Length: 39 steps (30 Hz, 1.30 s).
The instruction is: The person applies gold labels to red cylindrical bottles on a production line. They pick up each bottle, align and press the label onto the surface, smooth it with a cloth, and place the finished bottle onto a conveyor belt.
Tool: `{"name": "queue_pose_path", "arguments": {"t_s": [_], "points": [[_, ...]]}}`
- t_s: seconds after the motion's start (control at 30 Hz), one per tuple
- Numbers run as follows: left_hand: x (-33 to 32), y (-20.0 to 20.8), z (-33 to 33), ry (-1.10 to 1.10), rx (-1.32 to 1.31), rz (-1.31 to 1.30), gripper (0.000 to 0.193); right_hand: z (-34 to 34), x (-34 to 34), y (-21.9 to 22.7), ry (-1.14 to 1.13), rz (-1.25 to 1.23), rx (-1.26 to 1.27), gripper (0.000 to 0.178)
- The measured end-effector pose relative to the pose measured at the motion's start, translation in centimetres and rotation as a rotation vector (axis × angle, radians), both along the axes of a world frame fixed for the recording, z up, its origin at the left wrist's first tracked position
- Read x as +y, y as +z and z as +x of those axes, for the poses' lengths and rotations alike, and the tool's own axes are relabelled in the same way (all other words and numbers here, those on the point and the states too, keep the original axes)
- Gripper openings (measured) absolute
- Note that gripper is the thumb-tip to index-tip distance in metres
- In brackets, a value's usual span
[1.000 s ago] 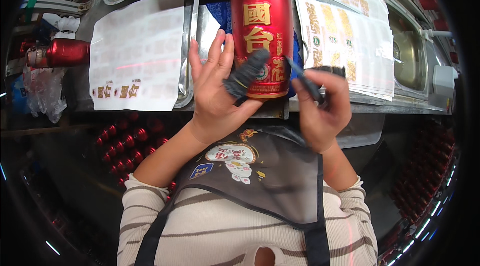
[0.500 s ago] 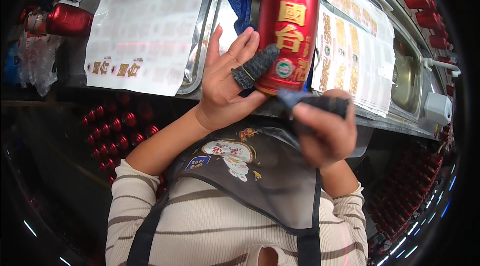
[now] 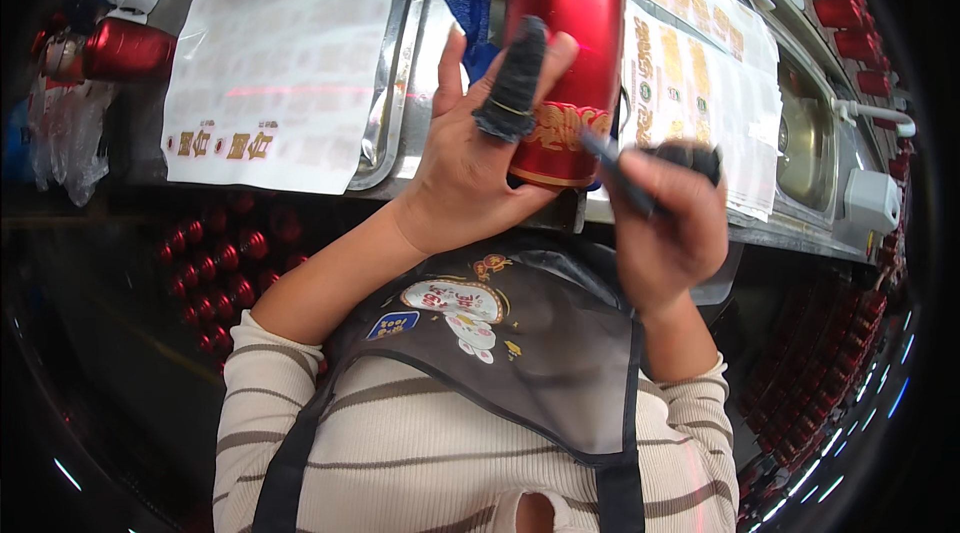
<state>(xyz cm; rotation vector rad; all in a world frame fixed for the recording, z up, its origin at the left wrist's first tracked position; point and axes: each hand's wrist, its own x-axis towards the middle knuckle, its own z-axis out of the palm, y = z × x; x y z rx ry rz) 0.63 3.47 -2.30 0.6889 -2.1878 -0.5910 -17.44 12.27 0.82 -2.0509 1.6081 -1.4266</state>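
A glossy red bottle (image 3: 566, 43) stands tilted away from me at the counter's edge. Around its lower left side my left hand (image 3: 480, 123) is closed, a dark knitted sleeve (image 3: 512, 83) on one finger. A gold patterned band (image 3: 568, 127) runs round the bottle near its base. Close by the base, my right hand (image 3: 672, 218) grips a slim blue-grey tool (image 3: 622, 173), too blurred to name exactly. A dark cover also wraps a finger of that hand. Whether the tool touches the bottle I cannot tell.
White sheets of gold transfers (image 3: 690, 108) lie right of the bottle. A mostly used sheet (image 3: 280, 63) rests on a metal tray (image 3: 385, 158) at left. Another red bottle (image 3: 128, 50) lies far left. A sink (image 3: 805, 143) is at right; several red bottles stand below the counter.
The bottle has turned in my left hand: its large gold characters have gone out of sight, and plain red with the gold band shows. My right hand has shifted slightly right.
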Motion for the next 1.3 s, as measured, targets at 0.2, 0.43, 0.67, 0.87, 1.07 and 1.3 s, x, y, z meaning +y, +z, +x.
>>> {"name": "queue_pose_path", "arguments": {"t_s": [0.2, 0.43, 0.67, 0.87, 1.07, 1.3], "points": [[0.1, -1.7, 0.0, 0.019, 0.059, 0.09, 0.104, 1.6, 0.7, 0.3, 0.199, -0.089, 0.088, 0.036], [-0.3, -3.3, 1.9, 0.017, -0.169, 0.24, 0.112, 1.4, 1.3, 0.5, 0.108, 0.106, -0.108, 0.033], [-0.3, -1.2, 1.6, -0.084, 0.346, 0.794, 0.09, -0.9, -1.5, 0.7, -0.283, 0.309, -0.905, 0.026], [-0.4, -0.9, 0.2, -0.064, 0.556, 1.04, 0.058, 1.7, -2.4, 1.2, -0.243, 0.581, -0.611, 0.032], [-0.2, 0.0, -0.2, -0.061, 0.636, 1.099, 0.054, 2.0, -2.6, -0.3, -0.186, 0.502, -0.662, 0.04], [-0.2, 0.6, -1.4, 0.037, 0.627, 1.074, 0.06, 0.9, -2.4, -0.1, -0.17, 0.509, -0.883, 0.021]]}}
